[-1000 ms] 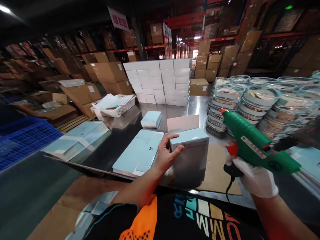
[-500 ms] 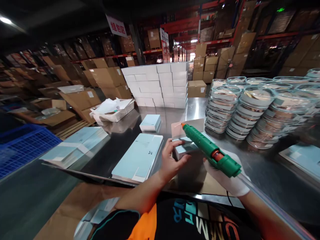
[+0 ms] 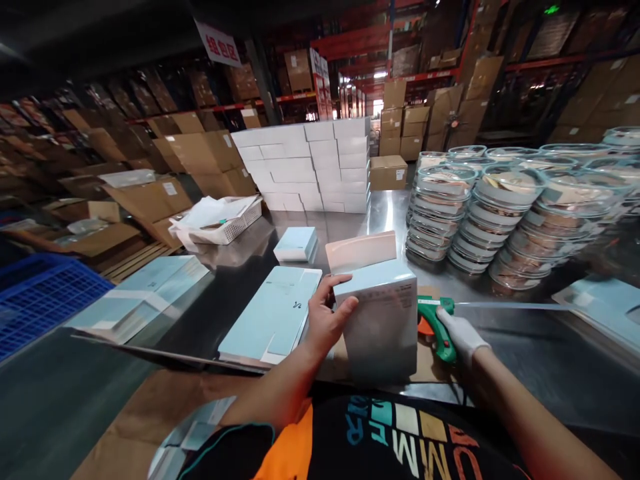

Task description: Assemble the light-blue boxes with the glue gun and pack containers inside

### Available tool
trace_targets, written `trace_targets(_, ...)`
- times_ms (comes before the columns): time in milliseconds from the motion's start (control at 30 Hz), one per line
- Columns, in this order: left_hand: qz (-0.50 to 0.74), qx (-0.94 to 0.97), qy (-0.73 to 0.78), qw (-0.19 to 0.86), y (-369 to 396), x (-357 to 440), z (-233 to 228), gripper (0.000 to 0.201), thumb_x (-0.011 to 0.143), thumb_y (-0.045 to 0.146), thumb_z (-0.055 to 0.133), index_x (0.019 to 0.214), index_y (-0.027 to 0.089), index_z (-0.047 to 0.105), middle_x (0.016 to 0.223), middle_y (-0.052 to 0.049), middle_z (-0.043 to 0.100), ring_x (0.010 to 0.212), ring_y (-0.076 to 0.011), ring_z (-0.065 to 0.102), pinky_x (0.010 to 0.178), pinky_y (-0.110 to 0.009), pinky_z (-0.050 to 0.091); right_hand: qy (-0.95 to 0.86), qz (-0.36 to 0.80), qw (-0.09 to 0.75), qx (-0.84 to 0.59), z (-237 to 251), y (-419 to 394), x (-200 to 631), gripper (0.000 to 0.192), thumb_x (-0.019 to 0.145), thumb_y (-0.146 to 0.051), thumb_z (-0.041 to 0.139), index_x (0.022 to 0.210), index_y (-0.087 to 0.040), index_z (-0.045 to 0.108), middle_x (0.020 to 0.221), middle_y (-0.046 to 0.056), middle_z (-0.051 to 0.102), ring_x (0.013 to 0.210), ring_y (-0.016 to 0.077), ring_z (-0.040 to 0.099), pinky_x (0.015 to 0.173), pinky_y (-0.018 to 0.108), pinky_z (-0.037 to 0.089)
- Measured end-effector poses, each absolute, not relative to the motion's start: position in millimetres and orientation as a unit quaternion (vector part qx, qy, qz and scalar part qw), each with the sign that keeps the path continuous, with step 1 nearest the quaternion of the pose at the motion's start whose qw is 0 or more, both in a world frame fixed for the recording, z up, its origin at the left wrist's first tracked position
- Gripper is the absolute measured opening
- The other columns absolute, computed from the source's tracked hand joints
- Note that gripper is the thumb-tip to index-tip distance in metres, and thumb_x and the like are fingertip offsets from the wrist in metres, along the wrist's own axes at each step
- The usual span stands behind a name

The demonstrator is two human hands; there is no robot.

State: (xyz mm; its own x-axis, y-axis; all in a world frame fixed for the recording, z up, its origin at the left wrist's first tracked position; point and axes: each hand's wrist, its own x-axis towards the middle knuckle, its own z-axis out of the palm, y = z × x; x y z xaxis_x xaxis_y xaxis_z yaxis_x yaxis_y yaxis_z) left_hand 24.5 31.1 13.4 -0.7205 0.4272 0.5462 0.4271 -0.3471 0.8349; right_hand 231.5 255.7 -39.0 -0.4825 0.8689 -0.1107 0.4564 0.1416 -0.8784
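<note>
A light blue box [image 3: 377, 320] stands upright on the table before me, its pale flap [image 3: 361, 249] raised at the far side. My left hand [image 3: 327, 313], bare, grips the box's left edge between thumb and fingers. My right hand [image 3: 461, 333], in a white glove, is closed on the rear of a green hot glue gun [image 3: 441, 327] with an orange trigger. The gun lies low to the right of the box, its nozzle hidden behind it. A long clear glue stick [image 3: 515, 306] sticks out of its back.
Flat blue box sheets [image 3: 273, 310] lie left of the box, with a small blue box [image 3: 295, 244] beyond. White boxes [image 3: 305, 163] form a wall at the back. Round clear containers [image 3: 475, 220] stand stacked at right. A white basket [image 3: 220, 223] and a blue crate [image 3: 45, 293] are at left.
The glue gun has moved from above the box down to its right, now turned with its nozzle leftward. The box is more in view, still held at its left edge.
</note>
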Motion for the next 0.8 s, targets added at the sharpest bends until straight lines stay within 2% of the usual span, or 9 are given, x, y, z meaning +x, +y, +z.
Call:
trace_targets(100, 0.732, 0.371, 0.571, 0.020, 33, 23, 12, 0.066, 0.076, 0.078, 0.084, 0.108, 0.020, 0.080, 0.102, -0.009, 0.077, 0.091, -0.0267, 0.070, 0.079, -0.034, 0.054, -0.734, 0.392, 0.268, -0.485, -39, 262, 230, 0.037, 0.082, -0.054, 0.069, 0.063, -0.023, 0.069, 0.077, 0.017, 0.077, 0.088, 0.0375, 0.076, 0.083, 0.049, 0.059)
trace_targets(167, 0.734, 0.377, 0.565, 0.027, 35, 24, 11, 0.065, 0.077, 0.077, 0.084, 0.110, 0.021, 0.080, 0.103, -0.009, 0.078, 0.089, -0.0265, 0.071, 0.078, -0.034, 0.054, -0.732, 0.415, 0.346, -0.414, -21, 253, 223, 0.035, 0.083, -0.056, 0.070, 0.087, -0.021, 0.078, 0.107, 0.018, 0.082, 0.112, 0.0385, 0.074, 0.102, 0.051, 0.056)
trace_targets(200, 0.733, 0.386, 0.559, 0.027, 36, 25, 10, 0.063, 0.078, 0.075, 0.084, 0.110, 0.021, 0.080, 0.103, -0.009, 0.079, 0.089, -0.0263, 0.071, 0.078, -0.034, 0.054, -0.724, 0.453, 0.377, -0.358, -8, 245, 217, 0.043, 0.086, -0.059, 0.068, 0.104, -0.021, 0.079, 0.122, 0.017, 0.081, 0.121, 0.0371, 0.073, 0.108, 0.050, 0.055)
trace_targets(300, 0.718, 0.438, 0.541, 0.014, 39, 28, 8, 0.055, 0.081, 0.069, 0.085, 0.109, 0.022, 0.081, 0.104, -0.009, 0.079, 0.095, -0.0276, 0.073, 0.084, -0.036, 0.056, -0.700, 0.579, 0.369, -0.195, 35, 216, 198, 0.060, 0.094, -0.062, 0.062, 0.138, -0.022, 0.070, 0.142, 0.012, 0.075, 0.132, 0.0333, 0.069, 0.112, 0.048, 0.055)
trace_targets(467, 0.685, 0.504, 0.527, 0.003, 42, 26, -3, 0.041, 0.087, 0.057, 0.085, 0.110, 0.023, 0.080, 0.112, -0.010, 0.076, 0.106, -0.0274, 0.074, 0.095, -0.038, 0.057, -0.749, 0.550, 0.329, -0.164, 63, 199, 188, 0.051, 0.090, -0.050, 0.070, 0.132, -0.021, 0.073, 0.132, 0.010, 0.077, 0.127, 0.0340, 0.069, 0.114, 0.049, 0.054)
trace_targets(567, 0.713, 0.507, 0.484, -0.013, 47, 22, -10, 0.039, 0.087, 0.053, 0.088, 0.106, 0.023, 0.073, 0.134, -0.013, 0.071, 0.126, -0.0295, 0.070, 0.105, -0.040, 0.055, -0.773, 0.533, 0.323, -0.114, 44, 212, 199, 0.073, 0.082, -0.066, 0.085, 0.136, -0.021, 0.070, 0.145, 0.015, 0.071, 0.135, 0.0376, 0.066, 0.117, 0.052, 0.054)
trace_targets(633, 0.749, 0.506, 0.428, -0.011, 49, 21, -11, 0.044, 0.087, 0.046, 0.090, 0.117, 0.027, 0.065, 0.132, -0.010, 0.072, 0.127, -0.0276, 0.071, 0.105, -0.041, 0.055, -0.800, 0.499, 0.325, -0.071, 29, 220, 210, 0.077, 0.075, -0.068, 0.092, 0.134, -0.023, 0.071, 0.156, 0.017, 0.063, 0.145, 0.0390, 0.061, 0.121, 0.054, 0.051)
trace_targets(733, 0.729, 0.563, 0.389, -0.002, 49, 17, -6, 0.051, 0.091, 0.045, 0.088, 0.133, 0.030, 0.063, 0.118, -0.007, 0.077, 0.123, -0.0261, 0.073, 0.107, -0.044, 0.056, -0.830, 0.443, 0.339, -0.010, 18, 223, 224, 0.042, 0.092, -0.051, 0.085, 0.127, -0.030, 0.076, 0.167, 0.012, 0.055, 0.154, 0.0348, 0.054, 0.128, 0.056, 0.045)
trace_targets(800, 0.677, 0.624, 0.390, -0.003, 47, 15, 2, 0.039, 0.095, 0.050, 0.082, 0.126, 0.028, 0.074, 0.121, -0.010, 0.078, 0.130, -0.0293, 0.070, 0.112, -0.049, 0.055, -0.839, 0.429, 0.335, 0.022, 19, 219, 230, 0.028, 0.101, -0.040, 0.076, 0.128, -0.034, 0.078, 0.171, 0.008, 0.051, 0.156, 0.0329, 0.053, 0.129, 0.056, 0.044)
